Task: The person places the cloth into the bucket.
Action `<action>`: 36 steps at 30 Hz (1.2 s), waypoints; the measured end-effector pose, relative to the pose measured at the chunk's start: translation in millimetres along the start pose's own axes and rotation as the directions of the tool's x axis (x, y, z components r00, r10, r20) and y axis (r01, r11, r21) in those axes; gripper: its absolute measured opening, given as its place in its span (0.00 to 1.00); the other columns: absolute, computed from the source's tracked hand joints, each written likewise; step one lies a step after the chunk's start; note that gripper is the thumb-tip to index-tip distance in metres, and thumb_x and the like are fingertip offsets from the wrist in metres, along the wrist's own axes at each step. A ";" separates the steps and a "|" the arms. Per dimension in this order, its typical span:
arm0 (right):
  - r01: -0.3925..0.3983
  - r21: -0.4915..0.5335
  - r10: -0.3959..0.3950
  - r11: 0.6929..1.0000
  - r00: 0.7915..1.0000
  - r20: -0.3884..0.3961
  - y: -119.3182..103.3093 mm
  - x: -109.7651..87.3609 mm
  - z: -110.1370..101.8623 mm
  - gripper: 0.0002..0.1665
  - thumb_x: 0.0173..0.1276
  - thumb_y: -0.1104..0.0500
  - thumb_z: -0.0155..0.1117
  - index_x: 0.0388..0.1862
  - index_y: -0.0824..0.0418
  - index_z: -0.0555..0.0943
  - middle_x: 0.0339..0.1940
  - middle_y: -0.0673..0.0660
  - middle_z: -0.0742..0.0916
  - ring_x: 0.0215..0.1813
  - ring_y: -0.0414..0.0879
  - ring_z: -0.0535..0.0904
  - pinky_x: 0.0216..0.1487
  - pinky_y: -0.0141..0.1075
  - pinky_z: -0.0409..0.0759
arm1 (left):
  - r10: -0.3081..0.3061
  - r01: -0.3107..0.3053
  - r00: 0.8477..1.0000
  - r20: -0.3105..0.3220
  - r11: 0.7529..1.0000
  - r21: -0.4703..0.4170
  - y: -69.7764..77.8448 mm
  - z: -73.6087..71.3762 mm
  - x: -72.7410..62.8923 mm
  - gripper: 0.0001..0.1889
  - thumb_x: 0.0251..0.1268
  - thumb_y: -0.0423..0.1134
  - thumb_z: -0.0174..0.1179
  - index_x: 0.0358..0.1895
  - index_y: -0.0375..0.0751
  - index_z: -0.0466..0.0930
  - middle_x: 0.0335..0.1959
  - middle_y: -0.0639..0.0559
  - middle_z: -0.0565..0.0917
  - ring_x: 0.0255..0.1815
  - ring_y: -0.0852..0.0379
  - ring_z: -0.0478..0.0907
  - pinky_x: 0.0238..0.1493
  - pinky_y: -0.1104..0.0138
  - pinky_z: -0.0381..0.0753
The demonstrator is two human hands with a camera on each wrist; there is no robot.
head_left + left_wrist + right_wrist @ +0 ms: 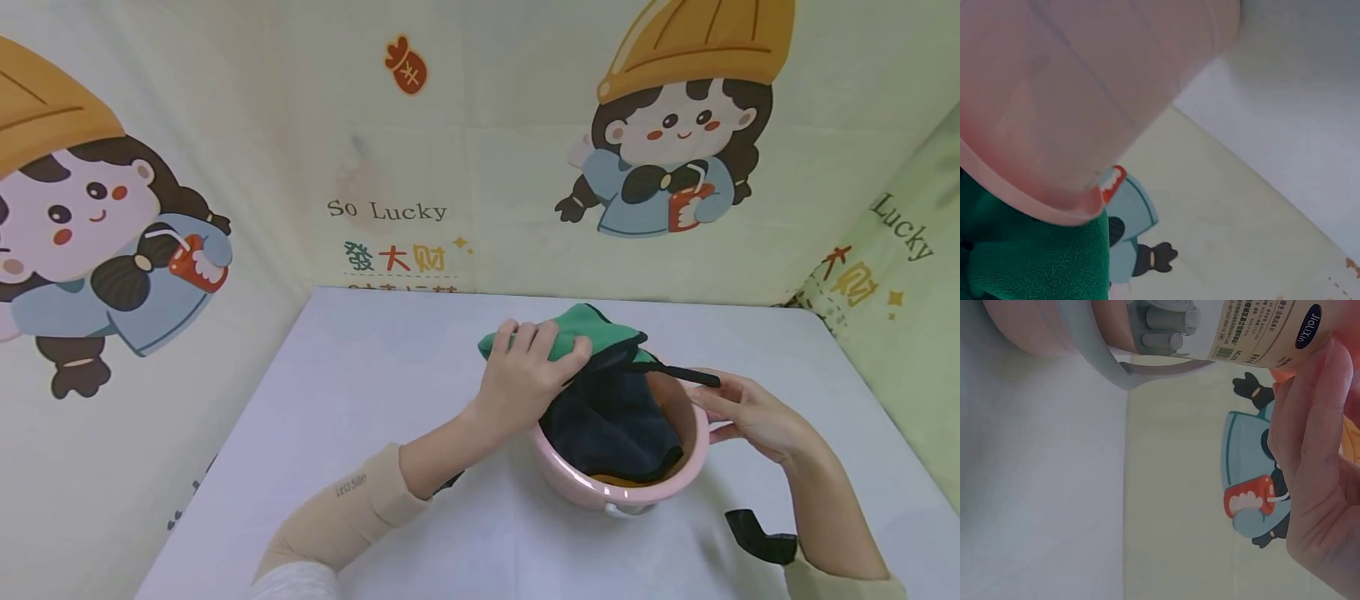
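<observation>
A two-sided cloth, green on one face and dark navy on the other with black edging [600,329], hangs partly inside a pink bucket [570,479]. My left hand [522,379] grips its bunched green part above the bucket's left rim. In the left wrist view the green cloth [1041,262] shows beside the rim, and the hand is out of sight. My right hand [750,412] holds the bucket's right rim; in the right wrist view its fingers [1313,406] lie against the labelled outer wall. A black strip of the cloth reaches across to that hand.
Something orange [618,481] shows inside the bucket under the cloth. A grey handle [1104,350] hangs on the bucket's side near a paper label [1266,331]. The bucket stands on a white table [390,358] with printed cloth walls [487,167] behind and beside it.
</observation>
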State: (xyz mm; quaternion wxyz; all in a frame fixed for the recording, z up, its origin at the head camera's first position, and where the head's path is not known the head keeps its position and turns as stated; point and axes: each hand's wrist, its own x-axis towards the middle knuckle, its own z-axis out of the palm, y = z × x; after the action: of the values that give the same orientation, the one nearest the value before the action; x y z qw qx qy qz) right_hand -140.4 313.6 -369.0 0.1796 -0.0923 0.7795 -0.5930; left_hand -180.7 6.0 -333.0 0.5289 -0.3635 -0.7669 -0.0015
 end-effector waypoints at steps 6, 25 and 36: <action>-0.005 0.005 0.005 1.000 1.000 -0.017 2.7 -0.4 -1.3 0.21 0.70 0.63 0.49 0.51 0.37 0.71 0.42 0.41 0.83 0.39 0.40 0.81 0.33 0.42 0.82 | 0.070 -0.071 0.994 -0.079 0.997 -0.009 14.4 -3.7 0.4 0.07 0.61 0.37 0.48 0.37 0.56 0.74 0.28 0.52 0.73 0.25 0.55 0.68 0.35 0.64 0.67; 0.003 0.000 -0.003 1.000 0.999 0.033 0.4 0.6 -1.9 0.19 0.72 0.61 0.46 0.50 0.34 0.70 0.41 0.43 0.84 0.38 0.44 0.82 0.35 0.42 0.82 | 0.237 -0.227 0.970 0.048 0.961 -0.157 39.6 -8.6 -0.3 0.16 0.65 0.32 0.38 0.38 0.57 0.73 0.27 0.57 0.73 0.25 0.60 0.66 0.35 0.68 0.67; 0.006 0.009 -0.006 1.000 1.000 0.002 1.1 0.9 0.4 0.19 0.71 0.62 0.47 0.51 0.36 0.70 0.41 0.43 0.84 0.38 0.43 0.82 0.33 0.43 0.82 | 0.351 -0.283 0.905 0.239 0.918 -0.278 46.2 8.5 -3.0 0.07 0.69 0.45 0.43 0.43 0.58 0.71 0.33 0.58 0.74 0.31 0.59 0.69 0.39 0.68 0.68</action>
State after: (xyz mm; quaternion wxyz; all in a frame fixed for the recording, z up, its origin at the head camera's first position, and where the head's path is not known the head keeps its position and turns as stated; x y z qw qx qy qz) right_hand -141.1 313.3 -370.3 0.1789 -0.0943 0.7764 -0.5970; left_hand -161.2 41.6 -356.9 0.3593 -0.5408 -0.7591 0.0458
